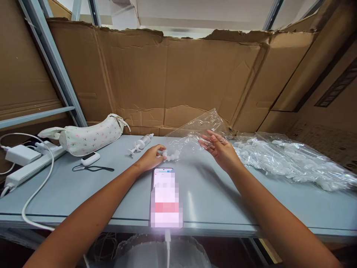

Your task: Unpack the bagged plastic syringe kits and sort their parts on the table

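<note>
A clear plastic bag [192, 130] stands half raised on the grey shelf, with a few small white plastic pieces [171, 155] in its lower left corner. My left hand [152, 158] is closed at that corner, fingertips pinching the film right beside the pieces. On the bag's right side is my right hand [220, 149], palm turned inward and fingers apart, touching the film. A white syringe-like plastic piece [141, 144] lies just behind my left hand. In front of the bag lies a lit phone [166, 197], its screen blurred.
Large clear bags of white plastic parts [290, 160] lie at the right. At the left are a floral pouch [90, 136], a small white device [90, 159] with a dark strap, and a power strip [35, 165] with a cable. Cardboard [178, 74] walls the back.
</note>
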The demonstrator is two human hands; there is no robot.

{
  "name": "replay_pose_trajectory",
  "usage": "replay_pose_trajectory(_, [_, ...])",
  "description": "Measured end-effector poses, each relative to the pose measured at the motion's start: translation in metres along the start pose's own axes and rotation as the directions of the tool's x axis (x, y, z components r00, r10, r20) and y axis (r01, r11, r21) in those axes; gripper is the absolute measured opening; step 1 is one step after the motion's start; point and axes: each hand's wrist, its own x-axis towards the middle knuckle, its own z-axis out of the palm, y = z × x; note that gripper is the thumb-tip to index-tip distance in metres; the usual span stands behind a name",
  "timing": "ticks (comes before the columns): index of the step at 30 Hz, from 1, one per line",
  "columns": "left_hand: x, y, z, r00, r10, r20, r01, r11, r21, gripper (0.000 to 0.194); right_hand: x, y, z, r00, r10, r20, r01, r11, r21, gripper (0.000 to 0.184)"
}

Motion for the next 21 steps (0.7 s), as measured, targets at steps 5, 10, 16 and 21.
replay_pose_trajectory(5, [-0.0012, 0.0002, -0.0019, 0.999, 0.046, 0.004, -0.046, 0.976, 0.213, 0.033, 0.0039, 0.0022, -0.0019, 0.997, -0.069, -0.035, 0.071, 0.996, 0.046, 0.038])
replay_pose_trajectory(10, [-0.0015, -0.002, -0.0034, 0.997, 0.077, -0.032, -0.06, 0.928, 0.369, 0.029, 0.0039, 0.0002, 0.0007, 0.991, -0.128, -0.042, 0.131, 0.988, 0.081, 0.037])
replay_pose_trajectory(16, [-0.0045, 0.0018, -0.0027, 0.99, 0.141, 0.014, -0.132, 0.881, 0.454, 0.036, 0.0002, -0.0022, 0.0061, 0.969, -0.247, 0.002, 0.246, 0.967, 0.063, 0.033])
replay_pose_trajectory(21, [-0.0045, 0.0026, -0.0023, 0.985, 0.158, 0.07, -0.172, 0.852, 0.495, 0.03, -0.002, -0.0056, 0.0077, 0.956, -0.295, -0.014, 0.294, 0.95, 0.105, 0.029])
